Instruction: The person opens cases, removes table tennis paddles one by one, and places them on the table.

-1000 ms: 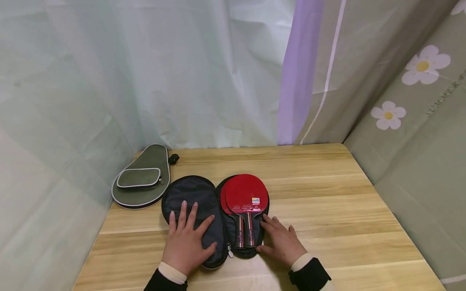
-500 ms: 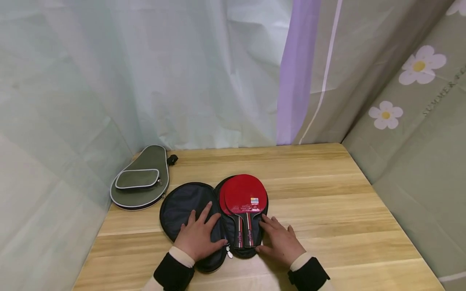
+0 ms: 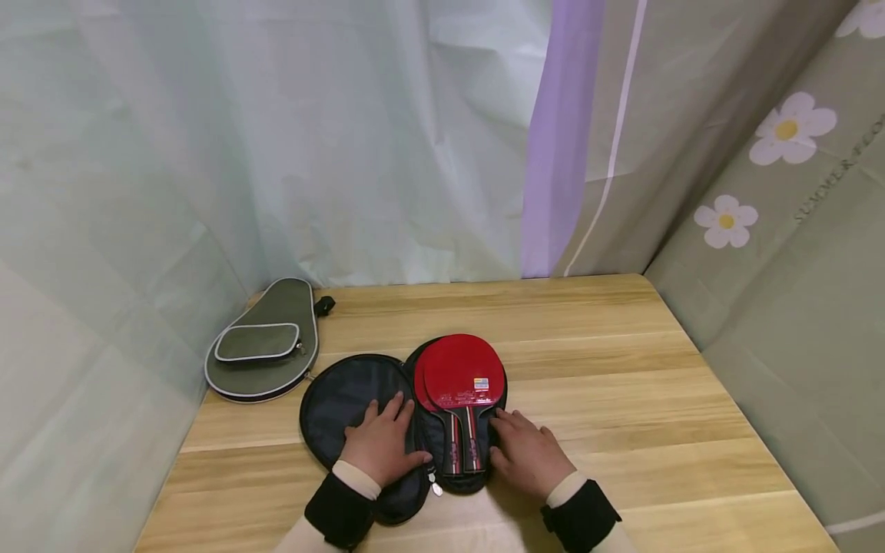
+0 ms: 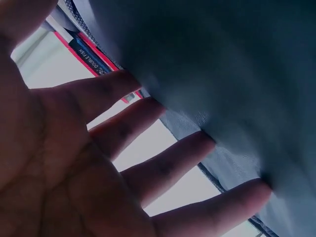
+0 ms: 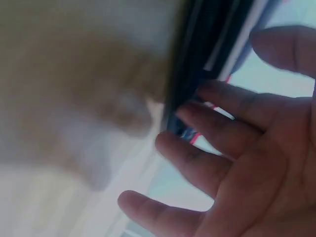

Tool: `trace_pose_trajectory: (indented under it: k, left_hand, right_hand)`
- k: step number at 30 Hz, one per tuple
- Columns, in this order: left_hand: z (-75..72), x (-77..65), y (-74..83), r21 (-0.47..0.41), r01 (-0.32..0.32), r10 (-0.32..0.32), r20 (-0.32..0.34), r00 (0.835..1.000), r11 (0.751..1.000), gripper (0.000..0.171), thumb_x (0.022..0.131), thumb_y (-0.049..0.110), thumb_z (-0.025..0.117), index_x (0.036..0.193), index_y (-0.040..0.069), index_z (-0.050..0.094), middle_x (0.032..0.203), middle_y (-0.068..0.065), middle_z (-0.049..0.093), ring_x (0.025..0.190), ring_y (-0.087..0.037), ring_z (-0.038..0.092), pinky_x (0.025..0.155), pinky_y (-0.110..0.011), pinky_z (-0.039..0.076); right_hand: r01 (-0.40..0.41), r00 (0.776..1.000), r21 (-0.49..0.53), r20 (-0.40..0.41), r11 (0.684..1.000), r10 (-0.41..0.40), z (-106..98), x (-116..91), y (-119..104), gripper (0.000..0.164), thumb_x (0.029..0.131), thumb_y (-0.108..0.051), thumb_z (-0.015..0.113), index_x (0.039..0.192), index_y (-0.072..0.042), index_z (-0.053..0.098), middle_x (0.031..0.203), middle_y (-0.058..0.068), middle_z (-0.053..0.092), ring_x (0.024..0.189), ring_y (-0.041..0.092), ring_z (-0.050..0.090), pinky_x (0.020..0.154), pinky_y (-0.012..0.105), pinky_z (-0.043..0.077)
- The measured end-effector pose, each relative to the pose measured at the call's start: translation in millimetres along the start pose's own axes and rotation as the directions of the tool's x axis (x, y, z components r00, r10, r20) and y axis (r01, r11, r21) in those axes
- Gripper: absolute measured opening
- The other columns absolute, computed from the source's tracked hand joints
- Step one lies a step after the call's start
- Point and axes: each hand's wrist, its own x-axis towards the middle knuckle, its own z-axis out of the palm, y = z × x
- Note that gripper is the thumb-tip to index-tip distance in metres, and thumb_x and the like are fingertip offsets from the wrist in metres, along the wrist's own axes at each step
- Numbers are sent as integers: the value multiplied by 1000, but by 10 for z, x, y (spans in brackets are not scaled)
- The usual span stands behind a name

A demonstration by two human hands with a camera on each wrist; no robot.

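A black table tennis bat case point(image 3: 339, 395) lies unfolded on the table, its two halves side by side. Two bats overlap in the right half: the upper bat point(image 3: 465, 369) shows red rubber and a small label, and the lower bat point(image 3: 419, 380) peeks out on its left. My left hand point(image 3: 380, 445) rests on the left half with fingers spread; in the left wrist view its fingertips touch the dark fabric point(image 4: 232, 84). At the right half's edge is my right hand point(image 3: 531, 457), its relaxed fingers by the case rim point(image 5: 195, 54) in the right wrist view.
A grey-green bat case point(image 3: 280, 338) with white piping and a small pocket lies at the table's back left. A zip pull point(image 3: 435, 484) hangs between the black halves. Curtains point(image 3: 387, 153) enclose the wooden table point(image 3: 608, 346) behind and at both sides.
My left hand has slid rightward and nearer the fold, and the case's left half has turned and shifted slightly toward me. The right hand stays at the right edge, its fingers a little more bent.
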Motion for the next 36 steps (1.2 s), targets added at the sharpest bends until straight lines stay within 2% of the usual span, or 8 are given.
trace_pose_trajectory:
  k: [3,5,9,14,19,23,30,36]
  left_hand:
    - [-7,-2,17,5,9,-9,-5,1000,1000,93,84,62,95,157,10,67,169,-17,60,150,-62,57,93,-93,54]
    - [-5,5,21,4,9,-9,-6,1000,1000,94,84,62,95,157,10,67,170,-16,58,150,-62,57,92,-94,53]
    - [122,68,-27,-15,-3,3,-6,1000,1000,96,85,62,95,159,8,65,176,-11,54,152,-64,55,92,-98,49]
    - [299,147,-96,-27,4,-4,-5,1000,1000,99,86,64,93,163,10,62,180,-8,50,155,-65,52,94,-99,47]
    - [150,113,-23,-28,25,-24,34,999,999,100,85,64,94,163,10,62,179,-8,51,156,-64,51,94,-100,46]
    - [82,88,15,-22,28,-27,34,999,999,97,84,60,96,160,8,63,176,-10,55,153,-63,55,93,-98,49]
    - [6,58,39,-48,33,-32,31,999,998,98,83,60,97,159,8,64,174,-11,57,151,-65,55,93,-98,48]
    - [-34,70,38,-70,29,-28,9,1000,997,89,89,57,93,160,13,63,170,-14,61,144,-67,61,89,-98,49]
  right_hand:
    - [-17,1000,-13,-12,1000,17,-70,62,-136,45,108,-32,70,137,1,76,142,21,78,135,45,73,105,72,61]
    - [-37,999,-18,11,999,38,-142,102,-260,50,108,-41,72,132,2,77,131,21,80,123,42,76,101,68,64]
    - [-68,998,-70,9,995,69,-105,173,-396,69,100,-60,80,126,4,77,118,19,80,103,36,75,88,61,67]
    - [-105,994,-136,-38,985,101,-3,237,-470,72,92,-61,87,119,6,79,113,18,79,93,31,75,79,54,68]
    - [-143,989,-169,-47,975,137,25,282,-513,62,93,-57,88,102,3,79,92,15,77,80,29,75,68,50,67]
    - [-167,986,-138,-34,976,164,5,309,-517,53,95,-53,88,91,-1,77,83,12,76,72,25,71,62,48,63]
    - [-163,986,-55,-32,985,161,66,319,-437,45,98,-42,85,96,1,73,78,11,74,68,22,65,57,45,57]
    - [-177,984,-14,-5,984,177,35,331,-442,43,97,-36,82,69,-9,63,61,4,59,60,19,55,51,35,41]
